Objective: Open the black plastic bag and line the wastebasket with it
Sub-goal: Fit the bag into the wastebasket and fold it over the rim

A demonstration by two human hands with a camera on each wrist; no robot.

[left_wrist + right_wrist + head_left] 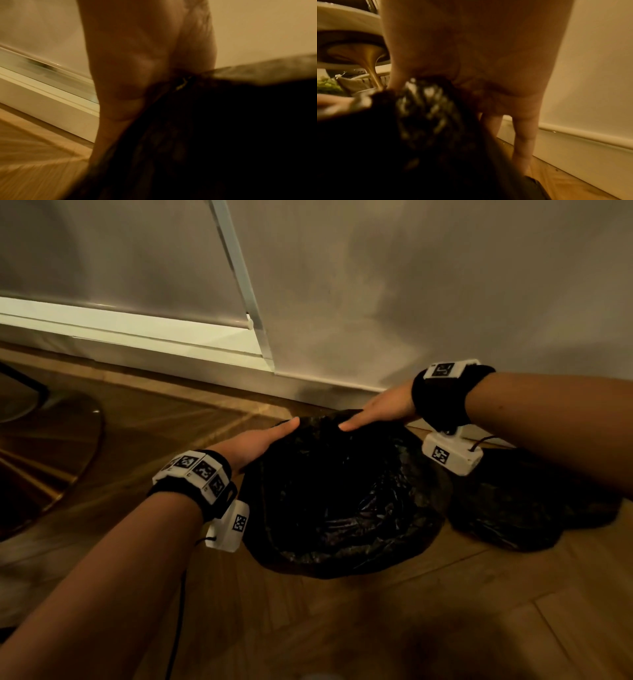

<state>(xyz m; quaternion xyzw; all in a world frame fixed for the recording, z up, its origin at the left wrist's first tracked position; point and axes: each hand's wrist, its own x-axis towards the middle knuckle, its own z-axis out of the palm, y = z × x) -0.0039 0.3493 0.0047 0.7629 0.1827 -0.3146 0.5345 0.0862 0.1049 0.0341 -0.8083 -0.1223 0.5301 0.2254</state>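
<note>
- The black plastic bag [342, 494] sits on the wooden floor [144, 440], close to the pale wall [411, 285].
- The bag is puffed out wide and round, with shiny crinkles on it.
- It looks like the bag is spread over something round, but the wastebasket itself cannot be seen under the black plastic.
- The left hand [255, 441] is on the far left part of the bag's top edge.
- The thumb of that hand lies straight along the plastic. The other fingers go down out of sight behind the edge.
- In the left wrist view the bag is bunched up right against the palm, so this grip has hold of the bag's edge.
- The right hand [380, 409] is on the far right part of the same top edge, near the left hand but not touching it.
- Its thumb also lies flat on the plastic.
- In the right wrist view crumpled black plastic is pinched under the thumb, and other fingers point down past it toward the floor.
- So both grips are closed on the bag's edge.
- Another dark lump of plastic [524, 501] lies on the floor just to the right of the bag.
- A white baseboard [137, 337] runs along the bottom of the wall.
- Each wrist wears a black band with a small white box on it.
</note>
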